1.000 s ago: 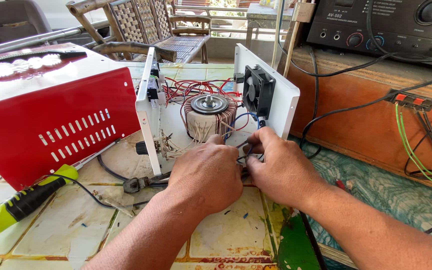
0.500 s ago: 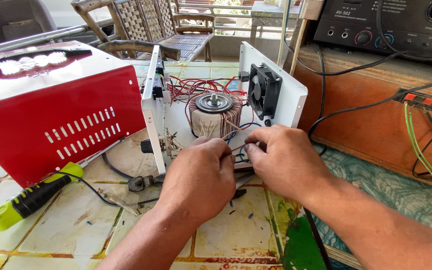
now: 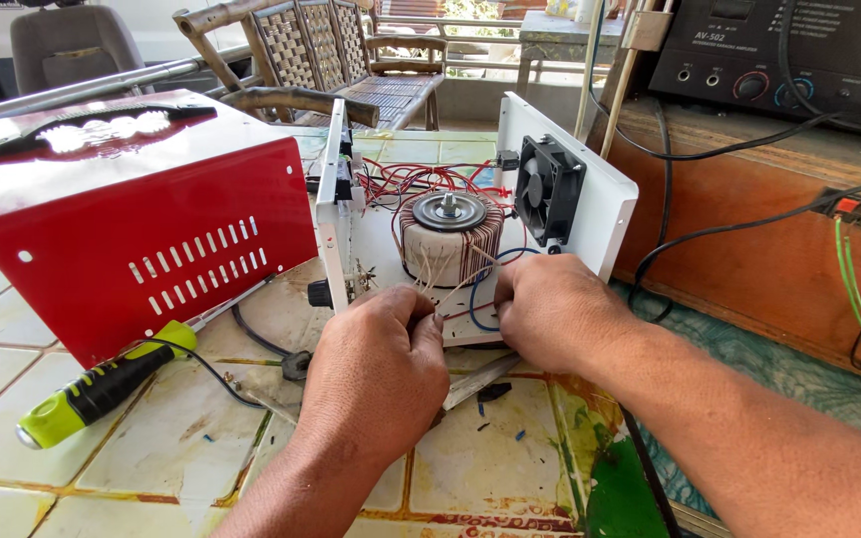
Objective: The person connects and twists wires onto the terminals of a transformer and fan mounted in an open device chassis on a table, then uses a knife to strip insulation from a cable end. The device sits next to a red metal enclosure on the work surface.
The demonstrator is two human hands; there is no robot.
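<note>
An opened white metal chassis [image 3: 610, 214] lies on the tiled tabletop, with a round wound transformer [image 3: 447, 239] inside and a black fan [image 3: 548, 189] on its right wall. Red and pale wires [image 3: 411, 181] run around the transformer. My left hand [image 3: 376, 374] is closed at the chassis' front edge, pinching thin wires. My right hand [image 3: 555, 309] is closed just beside it on the same bundle, near a blue wire [image 3: 473, 299]. What the fingertips hold is mostly hidden.
The red vented cover [image 3: 142, 214] stands at the left. A yellow-and-black screwdriver [image 3: 102, 389] lies in front of it, with a black cable and pliers nearby. A black amplifier [image 3: 779, 55] sits on an orange shelf at the right. Wicker chairs stand behind.
Both hands have shifted slightly forward and to the right along the chassis' front edge, still working the wires. The view has tilted a little.
</note>
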